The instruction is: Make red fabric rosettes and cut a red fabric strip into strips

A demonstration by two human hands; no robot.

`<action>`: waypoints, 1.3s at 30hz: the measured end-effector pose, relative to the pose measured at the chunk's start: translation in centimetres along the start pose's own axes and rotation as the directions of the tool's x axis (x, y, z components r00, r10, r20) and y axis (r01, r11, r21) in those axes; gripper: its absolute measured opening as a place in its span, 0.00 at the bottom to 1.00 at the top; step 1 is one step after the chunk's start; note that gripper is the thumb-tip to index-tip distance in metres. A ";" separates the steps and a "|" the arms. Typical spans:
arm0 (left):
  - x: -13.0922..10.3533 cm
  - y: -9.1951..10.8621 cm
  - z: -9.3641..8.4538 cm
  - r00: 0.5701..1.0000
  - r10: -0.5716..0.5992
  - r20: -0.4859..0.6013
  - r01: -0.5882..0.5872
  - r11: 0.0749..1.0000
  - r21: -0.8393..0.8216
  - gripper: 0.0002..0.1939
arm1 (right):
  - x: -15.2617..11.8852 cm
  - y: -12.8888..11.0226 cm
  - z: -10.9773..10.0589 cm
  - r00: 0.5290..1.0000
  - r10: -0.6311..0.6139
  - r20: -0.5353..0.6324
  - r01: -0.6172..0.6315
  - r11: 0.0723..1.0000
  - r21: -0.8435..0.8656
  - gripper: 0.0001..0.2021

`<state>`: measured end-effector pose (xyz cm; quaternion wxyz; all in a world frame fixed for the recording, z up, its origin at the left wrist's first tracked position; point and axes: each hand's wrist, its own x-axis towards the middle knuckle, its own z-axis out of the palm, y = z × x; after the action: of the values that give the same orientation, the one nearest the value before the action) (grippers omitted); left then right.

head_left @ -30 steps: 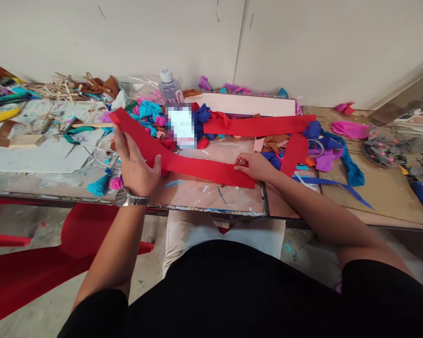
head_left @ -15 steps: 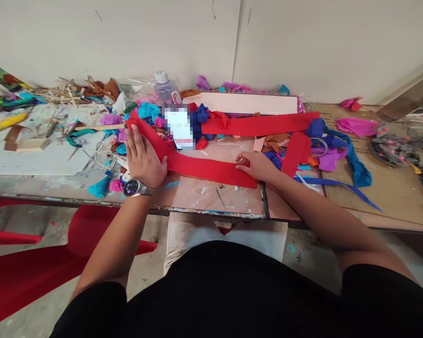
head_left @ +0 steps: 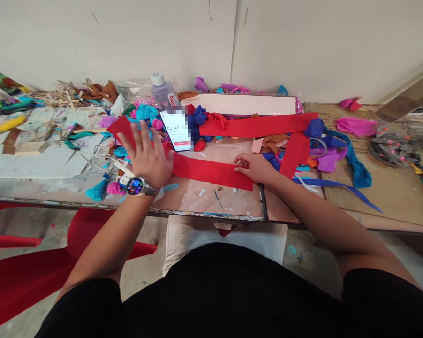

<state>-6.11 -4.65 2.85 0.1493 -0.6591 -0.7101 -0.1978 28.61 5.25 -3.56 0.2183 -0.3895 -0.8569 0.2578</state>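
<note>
Head view: a red strip (head_left: 207,172) is laid across the near part of the table (head_left: 186,202), its left end angled away among crumpled coloured pieces. Part of it is covered from view by the left hand (head_left: 148,159), whose fingers are spread wide; whether the strip is pressed by the palm cannot be told. The right hand (head_left: 255,166) is set at the strip's right end with fingers curled; whether the strip is pinched cannot be told.

Space just beyond is taken up by a tilted phone (head_left: 174,129), with a bottle (head_left: 165,95) behind it. A second red strip (head_left: 260,126) is stretched along the far side, and a shorter red strip (head_left: 295,155) is placed beyond the right forearm. To the left, a turquoise piece (head_left: 96,190) and a pink rosette (head_left: 116,188) are crowded near the watch (head_left: 136,186). Wooden sticks (head_left: 69,92) are heaped by the wall. On the right, cardboard (head_left: 401,197) is partly covered by a blue strip (head_left: 348,188) and a grey bundle (head_left: 387,146).
</note>
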 end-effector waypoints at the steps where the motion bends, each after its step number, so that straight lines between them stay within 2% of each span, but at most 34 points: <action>1: 0.0 1.0 0.2 0.995 0.102 0.020 -0.101 0.995 -0.010 0.39 | 0.0 0.0 0.2 1.000 -0.010 -0.003 0.010 1.000 0.007 0.10; 2: 0.0 2.2 0.3 0.978 0.209 0.015 -0.208 0.977 -0.039 0.36 | 0.1 0.0 0.3 1.000 -0.020 -0.005 0.020 1.000 0.011 0.10; 3: -0.1 3.5 0.4 0.942 0.334 0.033 -0.332 0.941 -0.065 0.32 | 0.1 0.0 0.5 1.000 -0.028 -0.008 0.028 1.000 0.013 0.10; 5: -0.3 6.4 0.7 0.825 0.563 0.043 -0.554 0.822 -0.134 0.25 | 0.2 0.1 0.7 0.999 -0.040 -0.013 0.040 0.999 0.009 0.10; 7: -0.5 9.0 1.2 0.683 0.729 0.031 -0.717 0.679 -0.160 0.20 | 0.2 0.1 0.9 0.998 -0.056 -0.013 0.056 0.998 -0.006 0.10; 9: -0.8 10.9 2.2 0.550 0.835 0.001 -0.823 0.542 -0.169 0.16 | 0.2 0.2 1.0 0.997 -0.080 -0.007 0.080 0.996 -0.026 0.09; 11: -1.1 11.8 3.5 0.442 0.896 -0.038 -0.885 0.429 -0.183 0.13 | 0.2 0.3 1.0 0.996 -0.091 -0.003 0.090 0.995 -0.049 0.09; 13: -1.3 11.9 4.8 0.396 0.916 -0.070 -0.906 0.377 -0.195 0.12 | 0.2 0.3 1.0 0.996 -0.084 0.001 0.084 0.994 -0.065 0.10; 15: -1.4 11.6 5.8 0.393 0.916 -0.077 -0.906 0.372 -0.201 0.12 | 0.2 0.4 1.0 0.997 -0.081 0.008 0.082 0.994 -0.070 0.10; 20: -1.7 10.9 6.5 0.477 0.879 0.002 -0.854 0.464 -0.233 0.14 | -0.1 0.4 0.9 0.997 -0.081 0.019 0.082 0.995 -0.064 0.09; 23: -1.8 11.0 6.4 0.494 0.869 0.026 -0.834 0.482 -0.270 0.16 | -0.3 -0.1 0.5 0.993 -0.105 -0.054 0.098 0.989 -0.113 0.08; 25: -1.9 11.1 6.3 0.499 0.866 0.025 -0.826 0.484 -0.290 0.17 | 0.2 -0.9 0.3 0.981 -0.167 -0.103 0.148 0.974 -0.175 0.08; 27: -2.0 11.1 6.4 0.499 0.867 0.009 -0.824 0.477 -0.306 0.18 | 1.6 -2.2 0.4 0.959 -0.280 -0.046 0.262 0.937 -0.232 0.11; 29: -2.2 11.0 6.5 0.510 0.860 -0.009 -0.817 0.481 -0.318 0.19 | 4.0 -3.9 1.1 0.930 -0.359 0.083 0.368 0.897 -0.243 0.13; 32: -2.6 10.9 6.7 0.542 0.840 -0.003 -0.791 0.510 -0.339 0.19 | 8.3 -6.6 2.7 0.877 -0.413 0.246 0.456 0.876 -0.157 0.14; 34: -2.9 10.9 6.7 0.548 0.836 0.013 -0.780 0.517 -0.352 0.20 | 10.6 -8.4 3.7 0.827 -0.442 0.346 0.492 0.868 -0.068 0.16; 36: -3.1 10.9 6.6 0.539 0.842 0.027 -0.782 0.511 -0.356 0.21 | 12.1 -10.2 4.5 0.809 -0.455 0.371 0.499 0.866 -0.026 0.21; 39: -3.3 11.0 6.4 0.528 0.847 0.055 -0.781 0.510 -0.360 0.21 | 13.8 -12.8 5.8 0.798 -0.496 0.342 0.530 0.848 -0.007 0.25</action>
<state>5.42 -3.87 -3.38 0.0451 -0.9477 -0.2879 -0.1304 9.89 7.20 2.12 0.1145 -0.1051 -0.9662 0.2055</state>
